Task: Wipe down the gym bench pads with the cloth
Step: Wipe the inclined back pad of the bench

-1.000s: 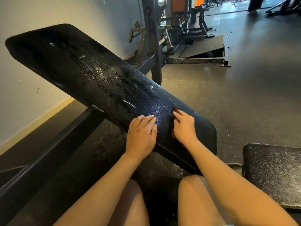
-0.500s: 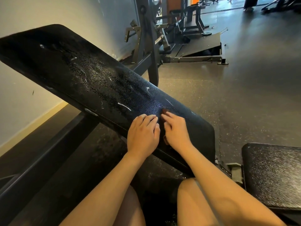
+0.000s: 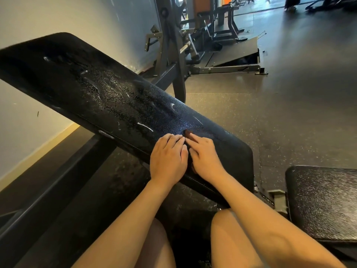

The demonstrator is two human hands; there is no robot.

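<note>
A long black back pad (image 3: 100, 93) slopes up to the left, its surface dotted with wet droplets and streaks. My left hand (image 3: 168, 159) lies flat on the pad's lower part, fingers straight. Right beside it, my right hand (image 3: 205, 159) presses down on a dark brown cloth (image 3: 187, 133). Only small bits of the cloth peek out past the fingertips and under the palm. The two hands touch side by side. A second black pad, the seat (image 3: 324, 202), sits at the lower right.
The bench's black frame beam (image 3: 58, 180) runs along the lower left beside a pale wall (image 3: 29, 20). Grey gym machines (image 3: 173, 55) and a ramp platform (image 3: 235, 53) stand behind the pad. Rubber floor (image 3: 289, 113) stretches to the right. My bare knees are at the bottom.
My right hand has slid left across the lower pad with the cloth and now lies against my left hand. The left hand has stayed in place.
</note>
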